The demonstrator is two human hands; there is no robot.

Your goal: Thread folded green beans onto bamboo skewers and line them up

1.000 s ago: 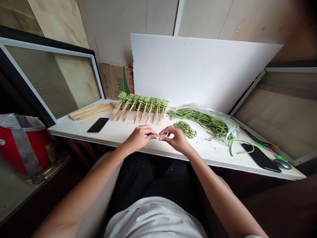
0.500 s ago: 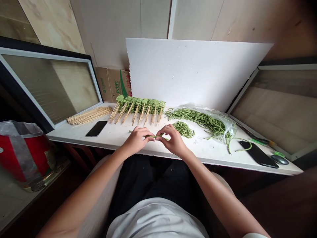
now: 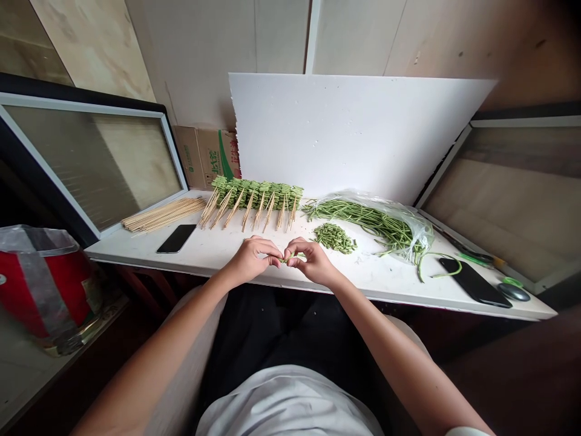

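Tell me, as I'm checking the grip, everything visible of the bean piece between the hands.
The bean piece is a thin, short green stalk. It lies roughly level, pinched at one end by the left hand and at the other by the right hand, over the near edge of the white table. Most of it is hidden in their grip.

bean piece (image 3: 287,259): green
cut bean pile (image 3: 336,236): green, a shade duller
long beans (image 3: 367,218): darker green, under a clear, shiny bag (image 3: 415,233)
skewered beans (image 3: 256,192): green blocks on pale tan sticks
bare skewers (image 3: 163,213): pale tan
table (image 3: 218,251): white
board (image 3: 345,133): plain white, a few faint specks
left phone (image 3: 177,237): glossy black
right phone (image 3: 474,281): black
box (image 3: 206,157): brown card, green and red print
bucket (image 3: 40,284): red, greyish liner
shirt (image 3: 285,399): white
trousers (image 3: 272,327): black
wall (image 3: 91,42): light wood grain
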